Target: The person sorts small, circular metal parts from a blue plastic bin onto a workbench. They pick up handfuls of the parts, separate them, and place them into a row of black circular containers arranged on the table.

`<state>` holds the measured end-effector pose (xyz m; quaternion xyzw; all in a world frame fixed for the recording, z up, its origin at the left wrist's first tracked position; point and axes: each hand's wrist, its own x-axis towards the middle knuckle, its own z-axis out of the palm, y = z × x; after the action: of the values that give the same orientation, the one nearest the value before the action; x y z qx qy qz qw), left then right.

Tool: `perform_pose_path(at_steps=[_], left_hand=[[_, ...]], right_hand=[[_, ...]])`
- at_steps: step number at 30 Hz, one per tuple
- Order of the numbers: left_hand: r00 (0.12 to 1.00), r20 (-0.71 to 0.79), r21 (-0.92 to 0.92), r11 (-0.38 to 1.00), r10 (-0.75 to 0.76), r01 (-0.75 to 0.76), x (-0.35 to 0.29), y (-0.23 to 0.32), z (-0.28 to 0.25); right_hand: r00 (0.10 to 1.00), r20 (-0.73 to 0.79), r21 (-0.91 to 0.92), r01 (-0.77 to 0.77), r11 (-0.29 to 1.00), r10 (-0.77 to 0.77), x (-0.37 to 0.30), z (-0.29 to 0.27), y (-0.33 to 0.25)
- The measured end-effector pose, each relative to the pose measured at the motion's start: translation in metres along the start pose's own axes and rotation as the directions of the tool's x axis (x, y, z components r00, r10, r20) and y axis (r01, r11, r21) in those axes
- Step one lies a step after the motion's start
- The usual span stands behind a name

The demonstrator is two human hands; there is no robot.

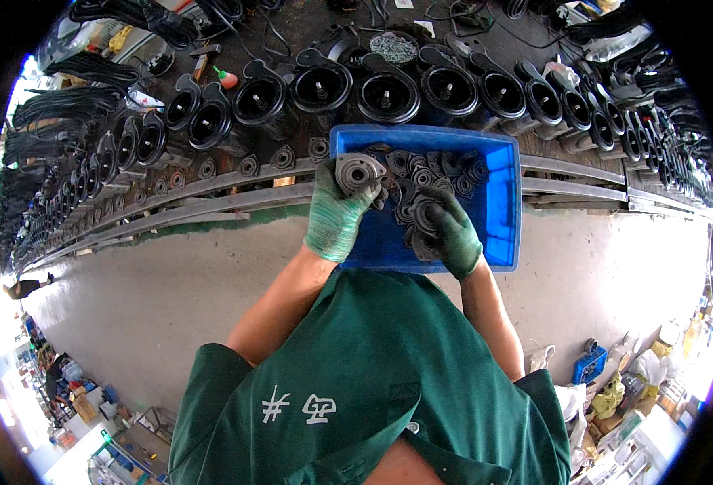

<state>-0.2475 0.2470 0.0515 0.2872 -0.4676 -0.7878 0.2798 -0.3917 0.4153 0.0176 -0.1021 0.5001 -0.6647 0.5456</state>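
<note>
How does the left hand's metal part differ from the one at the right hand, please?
The left part looks lighter grey; the right part looks darker. The left part is near the left edge of the blue bin; the right part is at the heap. The right hand partly covers the right part; the left part's face is mostly uncovered. Both have ringed centres.

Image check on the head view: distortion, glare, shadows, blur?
Head view: fisheye bends the rails, corners go black. Head view: far left and right edges blow out white. Head view: insides of the black housings sit in deep shadow. Head view: left hand, right hand and blue bin look reasonably sharp, no obvious motion blur.
</note>
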Motion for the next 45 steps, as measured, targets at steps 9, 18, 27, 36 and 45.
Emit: perform_pose_path(at_steps=[9,18,27,36,45], left_hand=[[0.975,0.023,0.324,0.921,0.223,-0.218,-0.003,-0.008,0.006],[0.998,0.060,-0.004,1.000,0.006,-0.005,-0.011,-0.020,-0.005],[0.984,0.143,-0.167,0.978,-0.104,0.128,-0.018,-0.023,-0.006],[0.985,0.081,-0.114,0.981,-0.150,0.159,-0.017,-0.028,-0.006],[0.998,-0.001,0.374,0.926,0.055,-0.051,-0.018,-0.020,0.003]], right_hand=[[0.989,0.065,-0.311,0.145,0.939,-0.132,-0.003,0.033,-0.007],[0.998,-0.028,-0.418,0.046,0.907,-0.063,-0.005,0.035,-0.026],[0.999,-0.036,-0.316,-0.025,0.948,0.014,0.001,0.057,-0.034],[0.996,-0.019,-0.525,0.069,0.849,-0.093,0.005,0.048,-0.022],[0.970,-0.083,-0.812,0.068,0.579,-0.230,0.012,0.052,-0.008]])
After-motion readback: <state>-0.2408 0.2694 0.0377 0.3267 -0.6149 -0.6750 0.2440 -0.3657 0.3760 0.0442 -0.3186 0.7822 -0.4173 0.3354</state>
